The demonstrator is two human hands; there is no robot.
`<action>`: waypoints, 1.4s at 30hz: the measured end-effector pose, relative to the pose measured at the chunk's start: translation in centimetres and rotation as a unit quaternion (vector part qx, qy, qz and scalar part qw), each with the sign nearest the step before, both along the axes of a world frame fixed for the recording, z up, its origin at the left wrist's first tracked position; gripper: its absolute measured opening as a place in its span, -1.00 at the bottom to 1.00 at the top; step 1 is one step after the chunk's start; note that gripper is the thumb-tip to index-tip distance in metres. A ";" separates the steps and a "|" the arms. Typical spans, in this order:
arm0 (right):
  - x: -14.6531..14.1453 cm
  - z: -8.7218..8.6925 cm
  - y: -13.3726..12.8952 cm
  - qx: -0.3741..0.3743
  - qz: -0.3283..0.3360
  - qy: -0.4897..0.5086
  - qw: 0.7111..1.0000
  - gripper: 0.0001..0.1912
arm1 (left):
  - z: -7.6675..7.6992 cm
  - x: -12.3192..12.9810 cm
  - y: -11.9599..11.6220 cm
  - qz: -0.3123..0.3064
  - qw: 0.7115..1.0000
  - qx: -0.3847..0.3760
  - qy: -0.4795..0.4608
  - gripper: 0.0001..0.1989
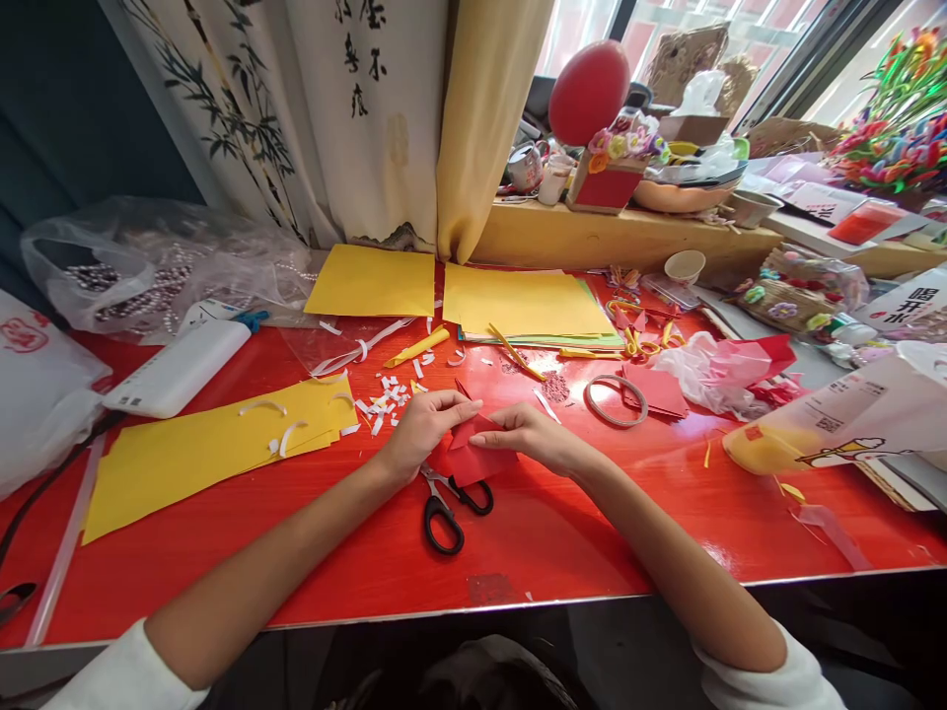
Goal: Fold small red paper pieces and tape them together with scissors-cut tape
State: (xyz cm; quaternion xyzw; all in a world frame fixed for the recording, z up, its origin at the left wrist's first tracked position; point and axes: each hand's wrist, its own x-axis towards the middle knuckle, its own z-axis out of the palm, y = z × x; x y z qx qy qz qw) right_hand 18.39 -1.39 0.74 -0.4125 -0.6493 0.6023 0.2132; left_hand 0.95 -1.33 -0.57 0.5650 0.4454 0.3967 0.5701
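Between my two hands is a piece of red paper [488, 461], partly folded, just above the red table. My left hand [423, 429] pinches its left edge between thumb and fingers. On the other side, my right hand [529, 434] grips the paper with thumb and fingertips. Black-handled scissors [444, 523] lie right below the paper, their blades partly hidden by my left hand and the sheet. Small white paper scraps [385, 399] are scattered to the left of my left hand. A roll of tape [617, 400] rests beyond my right hand, touching more red paper [655, 390].
Yellow sheets [214, 444] lie at left, with more yellow paper [370, 281] at the back. A white power bank [182, 365] sits near a plastic bag of beads [148, 266]. At right a plastic cup [836, 414] lies tilted. Yellow scissors [643, 340] and clutter line the back.
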 end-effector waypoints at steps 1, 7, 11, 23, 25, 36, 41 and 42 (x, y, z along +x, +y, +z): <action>0.0 0.1 0.0 0.003 0.003 -0.001 1.000 -0.53 | 0.1 0.0 0.0 -0.003 1.000 0.003 0.006 -0.71; -0.1 0.0 -0.2 -0.047 -0.027 0.036 0.998 -0.56 | 0.7 -0.4 0.4 0.010 0.984 0.117 0.132 -0.71; -0.5 -0.7 -0.2 -0.091 -0.052 0.079 0.991 -0.58 | 0.4 -0.6 0.6 0.021 0.975 0.139 0.172 -0.72; -0.1 -0.6 0.8 -0.027 -0.266 0.183 0.946 -0.70 | -0.4 -0.5 1.0 0.026 0.996 0.085 0.022 -0.78; -0.1 -0.2 0.7 -0.029 -0.281 0.199 0.938 -0.67 | -0.2 -0.2 0.7 0.020 0.998 0.065 -0.015 -0.79; -0.1 -0.5 0.7 -0.011 -0.190 0.150 0.970 -0.71 | -0.5 -0.4 0.5 0.029 0.997 0.063 0.022 -0.67; 0.3 -0.4 0.8 -0.040 -0.196 0.155 0.967 -0.74 | -0.4 -0.3 0.8 0.050 0.998 0.040 -0.009 -0.67; 0.4 -0.5 0.9 -0.044 -0.195 0.157 0.967 -0.74 | -0.3 -0.3 0.8 0.051 0.998 0.039 -0.013 -0.65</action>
